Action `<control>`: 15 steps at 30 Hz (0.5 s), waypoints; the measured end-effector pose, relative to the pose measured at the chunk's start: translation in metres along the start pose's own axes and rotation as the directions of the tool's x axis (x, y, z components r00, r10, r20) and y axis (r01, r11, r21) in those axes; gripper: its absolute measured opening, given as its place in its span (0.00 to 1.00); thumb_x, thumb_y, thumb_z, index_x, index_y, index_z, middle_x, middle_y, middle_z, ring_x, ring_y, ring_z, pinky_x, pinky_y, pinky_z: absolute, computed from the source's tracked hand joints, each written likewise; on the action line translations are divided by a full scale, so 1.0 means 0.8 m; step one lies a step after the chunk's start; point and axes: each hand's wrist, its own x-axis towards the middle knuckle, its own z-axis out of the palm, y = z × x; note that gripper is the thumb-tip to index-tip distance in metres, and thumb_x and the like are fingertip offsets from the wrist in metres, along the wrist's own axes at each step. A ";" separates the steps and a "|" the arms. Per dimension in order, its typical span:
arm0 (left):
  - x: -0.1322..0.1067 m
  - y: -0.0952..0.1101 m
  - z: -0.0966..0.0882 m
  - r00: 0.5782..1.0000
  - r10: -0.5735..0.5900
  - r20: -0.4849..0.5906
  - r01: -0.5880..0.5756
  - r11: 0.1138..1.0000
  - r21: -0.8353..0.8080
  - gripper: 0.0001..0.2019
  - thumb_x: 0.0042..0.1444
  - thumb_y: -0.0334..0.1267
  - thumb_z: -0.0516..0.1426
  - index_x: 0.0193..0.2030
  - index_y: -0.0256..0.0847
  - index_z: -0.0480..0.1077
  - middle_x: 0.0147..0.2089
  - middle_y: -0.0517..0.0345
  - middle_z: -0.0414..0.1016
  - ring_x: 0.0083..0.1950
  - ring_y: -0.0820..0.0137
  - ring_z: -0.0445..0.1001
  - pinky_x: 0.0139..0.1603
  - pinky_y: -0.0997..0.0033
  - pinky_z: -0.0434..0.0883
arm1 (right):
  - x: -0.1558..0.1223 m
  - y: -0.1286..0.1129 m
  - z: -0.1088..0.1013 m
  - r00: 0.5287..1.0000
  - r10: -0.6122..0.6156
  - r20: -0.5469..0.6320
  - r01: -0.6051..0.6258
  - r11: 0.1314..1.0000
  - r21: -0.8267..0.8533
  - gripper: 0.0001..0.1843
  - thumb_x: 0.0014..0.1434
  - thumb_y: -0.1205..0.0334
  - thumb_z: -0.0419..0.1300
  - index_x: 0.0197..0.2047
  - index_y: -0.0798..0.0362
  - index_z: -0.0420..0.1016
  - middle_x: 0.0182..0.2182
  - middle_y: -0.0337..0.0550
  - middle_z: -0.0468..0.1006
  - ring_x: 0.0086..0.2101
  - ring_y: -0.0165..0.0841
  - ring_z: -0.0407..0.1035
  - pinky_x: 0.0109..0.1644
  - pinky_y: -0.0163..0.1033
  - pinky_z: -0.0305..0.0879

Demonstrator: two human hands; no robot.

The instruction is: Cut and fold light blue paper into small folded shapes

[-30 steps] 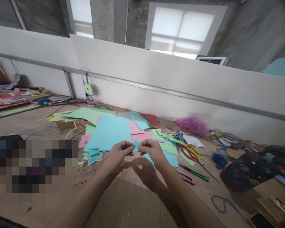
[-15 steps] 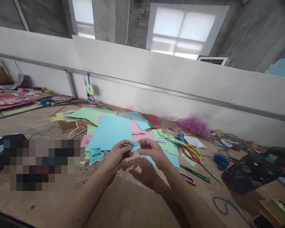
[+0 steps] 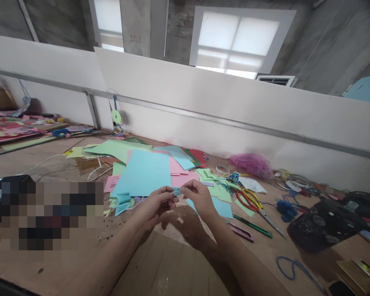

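Between my two hands is a small folded piece of light blue paper (image 3: 176, 192), held above the table. My left hand (image 3: 160, 201) pinches it from the left, its fingers bent together. From the other side my right hand (image 3: 197, 196) grips it between thumb and fingertips. The fingers cover most of the piece, so its full shape is hidden. Behind the hands lies a large light blue sheet (image 3: 146, 170) on top of other coloured paper. A folded blue paper strip (image 3: 122, 203) rests at that sheet's lower left corner.
To the right lie scissors (image 3: 260, 205) with red and yellow handles, a green pen-like tool (image 3: 253, 225) and a pink cutter (image 3: 242, 232). A black container (image 3: 323, 224) stands farther right, near a blue cord (image 3: 292, 265). Pink netting (image 3: 252, 164) sits against the white wall panel (image 3: 185, 123).
My right hand has come closer to the left, and the fingers now cover more of the blue paper. The paper looks smaller and turned.
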 end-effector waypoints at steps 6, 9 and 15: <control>-0.008 0.006 0.008 0.984 0.174 0.041 -0.178 0.935 0.306 0.13 0.55 0.49 0.57 0.30 0.41 0.72 0.32 0.57 0.75 0.32 0.69 0.71 0.36 0.70 0.67 | 0.003 0.002 -0.002 0.997 0.003 -0.081 -0.003 1.000 0.010 0.12 0.50 0.54 0.65 0.26 0.53 0.72 0.20 0.35 0.70 0.23 0.29 0.64 0.29 0.36 0.61; -0.006 0.007 0.008 0.959 0.282 0.011 -0.258 0.860 0.440 0.12 0.51 0.49 0.61 0.34 0.42 0.74 0.31 0.58 0.74 0.34 0.68 0.70 0.38 0.70 0.66 | 0.002 0.002 0.000 0.997 0.006 -0.072 -0.006 1.000 -0.004 0.12 0.50 0.54 0.66 0.25 0.53 0.72 0.20 0.35 0.70 0.22 0.29 0.64 0.28 0.36 0.61; 0.005 0.004 -0.001 0.947 0.316 -0.063 -0.262 0.869 0.420 0.13 0.48 0.48 0.63 0.31 0.40 0.74 0.30 0.59 0.71 0.30 0.70 0.67 0.34 0.72 0.65 | 0.003 0.001 -0.001 0.997 0.077 0.008 -0.078 0.989 0.128 0.17 0.54 0.47 0.62 0.33 0.54 0.78 0.25 0.41 0.77 0.23 0.30 0.66 0.31 0.38 0.67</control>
